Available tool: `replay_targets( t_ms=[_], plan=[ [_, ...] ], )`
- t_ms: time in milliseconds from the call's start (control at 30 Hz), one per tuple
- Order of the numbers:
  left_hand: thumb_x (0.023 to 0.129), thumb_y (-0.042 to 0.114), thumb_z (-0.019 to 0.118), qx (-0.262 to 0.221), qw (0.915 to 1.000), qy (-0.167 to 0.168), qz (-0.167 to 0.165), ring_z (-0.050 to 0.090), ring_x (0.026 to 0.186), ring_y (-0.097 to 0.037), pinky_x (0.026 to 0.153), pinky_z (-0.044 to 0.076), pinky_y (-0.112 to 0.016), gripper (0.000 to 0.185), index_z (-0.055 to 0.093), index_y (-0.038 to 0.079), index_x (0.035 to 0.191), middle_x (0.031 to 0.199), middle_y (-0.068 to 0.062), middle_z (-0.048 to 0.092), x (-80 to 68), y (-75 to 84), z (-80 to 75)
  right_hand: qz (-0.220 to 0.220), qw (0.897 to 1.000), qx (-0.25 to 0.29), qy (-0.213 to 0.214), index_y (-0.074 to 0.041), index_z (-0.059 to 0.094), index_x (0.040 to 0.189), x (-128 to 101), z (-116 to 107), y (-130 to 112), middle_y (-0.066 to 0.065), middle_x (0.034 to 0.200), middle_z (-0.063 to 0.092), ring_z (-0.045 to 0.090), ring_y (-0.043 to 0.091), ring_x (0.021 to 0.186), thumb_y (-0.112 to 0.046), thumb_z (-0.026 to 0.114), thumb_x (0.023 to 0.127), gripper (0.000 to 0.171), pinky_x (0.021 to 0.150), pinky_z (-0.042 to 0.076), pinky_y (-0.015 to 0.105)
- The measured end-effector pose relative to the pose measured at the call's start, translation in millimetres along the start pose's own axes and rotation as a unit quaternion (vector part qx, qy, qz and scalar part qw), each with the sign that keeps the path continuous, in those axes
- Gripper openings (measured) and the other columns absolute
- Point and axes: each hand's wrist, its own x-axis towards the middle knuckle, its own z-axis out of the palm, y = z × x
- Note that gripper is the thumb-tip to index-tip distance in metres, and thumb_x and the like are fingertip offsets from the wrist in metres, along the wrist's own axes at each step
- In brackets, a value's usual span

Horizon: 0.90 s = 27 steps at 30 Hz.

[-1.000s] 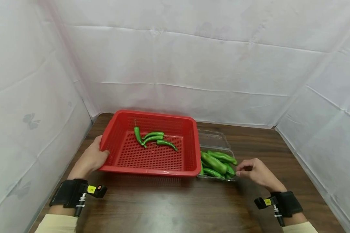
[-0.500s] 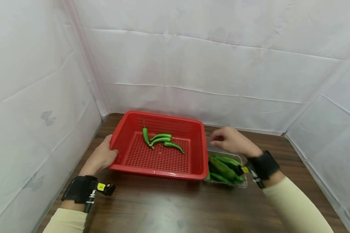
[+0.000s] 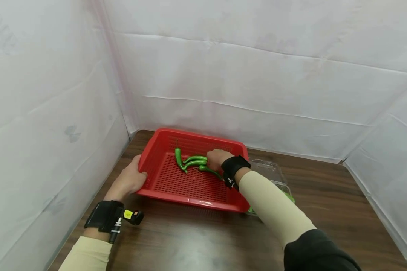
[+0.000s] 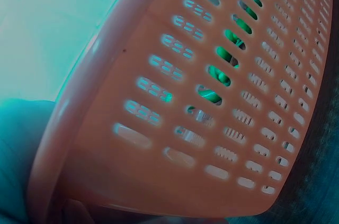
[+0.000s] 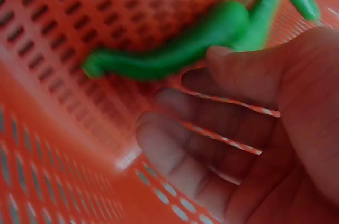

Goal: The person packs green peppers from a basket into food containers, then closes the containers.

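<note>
A red slotted basket [image 3: 162, 150] stands on the dark wooden table [image 3: 190, 241]. Several green peppers [image 3: 194, 163] lie in its far half. My left hand [image 3: 130, 180] grips the basket's left rim, thumb over the edge; the left wrist view shows the basket wall [image 4: 159, 144] close up, with the peppers [image 4: 222, 75] seen through its slots. My right hand [image 3: 217, 158] reaches into the basket, right over the peppers. In the blurred right wrist view its fingers [image 5: 175, 128] are loosely curled and the thumb tip touches one pepper [image 5: 175, 57] without enclosing it.
A clear plastic container [image 3: 268, 169] sits just right of the basket, largely hidden behind my right forearm; a bit of green [image 3: 289, 195] shows in it. White sheeting walls the table at the back and on both sides.
My right hand left the clear container, passed over its far end and moved left into the basket onto the peppers. The left hand stayed on the rim. The view shifted left.
</note>
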Motion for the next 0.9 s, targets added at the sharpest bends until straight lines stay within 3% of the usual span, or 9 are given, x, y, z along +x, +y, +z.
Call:
replay_targets(
  t_ms=[267,600,800,900],
  plan=[
    [0.103,0.010,0.043,0.002,1.0000,-0.002,0.005,0.066,0.103,-0.033,0.081,0.052,-0.040,0.069,0.012,0.001,0.164,0.135,-0.032,0.057,0.5,5.4,-1.6,-0.054,0.998,0.018,0.036,-0.019,0.029,0.054,-0.8,14.1,-6.9,-0.004,0.058,0.015,0.010,0.013,0.058,-0.006,0.063,0.098,0.058,0.057,0.020,0.029],
    [0.103,0.010,0.043,0.005,0.9997,-0.021,0.013,0.064,0.107,-0.035,0.083,0.052,-0.043,0.068,0.012,0.000,0.163,0.137,-0.032,0.056,4.7,6.7,3.2,-0.061,0.997,0.035,0.020,-0.021,0.029,0.058,-13.0,27.7,-2.5,-0.005,0.062,0.014,0.010,0.012,0.060,-0.005,0.060,0.099,0.054,0.058,0.020,0.029],
    [0.103,0.011,0.044,0.017,0.9995,-0.016,0.021,0.064,0.108,-0.037,0.083,0.052,-0.044,0.070,0.011,-0.001,0.163,0.138,-0.033,0.055,6.1,6.6,-6.6,-0.114,0.992,0.037,0.025,-0.021,0.027,0.059,-19.6,13.3,-3.2,-0.005,0.064,0.013,0.009,0.012,0.061,-0.007,0.064,0.098,0.056,0.060,0.021,0.028],
    [0.103,0.011,0.043,0.020,0.9995,-0.014,0.020,0.063,0.109,-0.039,0.084,0.052,-0.046,0.071,0.009,-0.002,0.163,0.140,-0.034,0.053,6.8,4.7,-12.7,-0.134,0.989,0.062,0.029,-0.019,0.035,0.062,-24.2,3.2,-2.4,-0.004,0.065,0.019,0.015,0.013,0.062,-0.009,0.069,0.098,0.050,0.064,0.025,0.029]
  ],
)
